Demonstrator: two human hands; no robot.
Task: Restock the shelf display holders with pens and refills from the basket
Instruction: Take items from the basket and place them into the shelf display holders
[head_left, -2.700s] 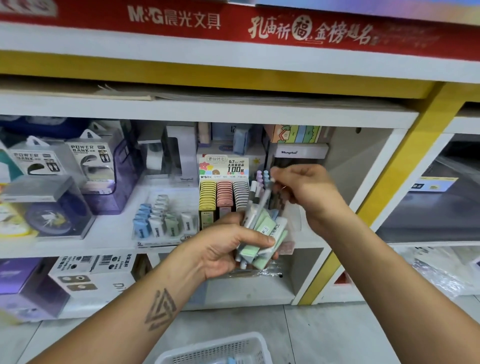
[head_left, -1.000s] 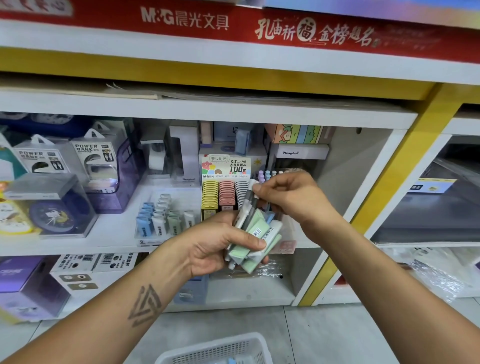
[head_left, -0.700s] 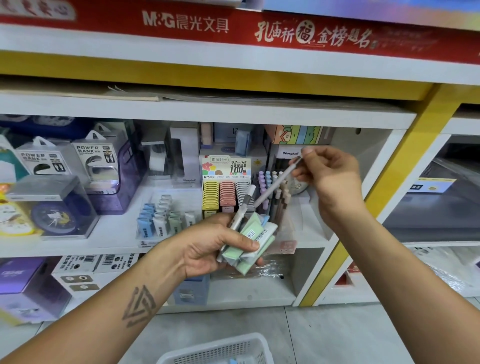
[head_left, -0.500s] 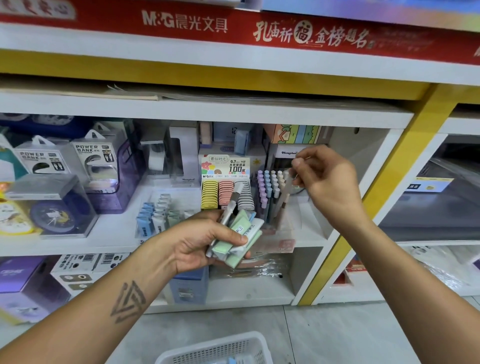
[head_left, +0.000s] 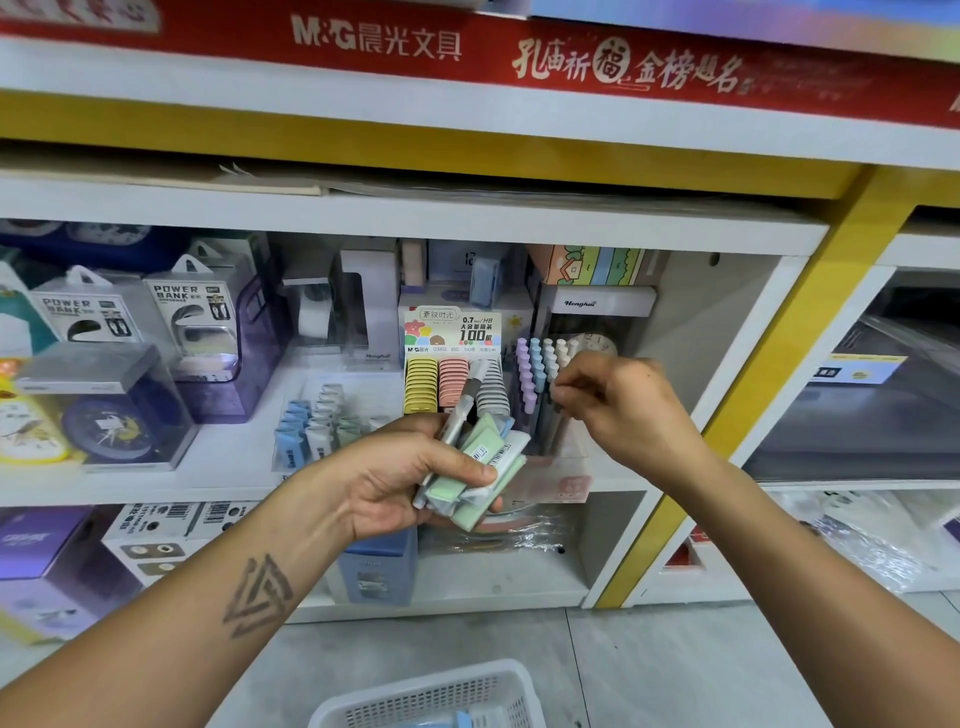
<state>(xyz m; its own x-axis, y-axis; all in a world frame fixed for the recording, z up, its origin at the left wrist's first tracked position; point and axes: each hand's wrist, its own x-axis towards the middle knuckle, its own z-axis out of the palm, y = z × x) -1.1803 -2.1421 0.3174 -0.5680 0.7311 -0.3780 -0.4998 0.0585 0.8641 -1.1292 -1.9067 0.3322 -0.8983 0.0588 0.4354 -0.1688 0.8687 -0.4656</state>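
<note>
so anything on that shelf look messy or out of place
Mostly tidy. The pastel pens stand upright in rows in the clear holder, and the yellow, pink and grey refill cases sit in neat columns. The only looser spot is the small blue and green items left of them, which lean unevenly.

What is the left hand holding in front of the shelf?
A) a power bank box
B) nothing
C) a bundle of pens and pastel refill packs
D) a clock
C: the left hand is closed around a bundle of pens and green and white refill packs, in front of the shelf.
</note>
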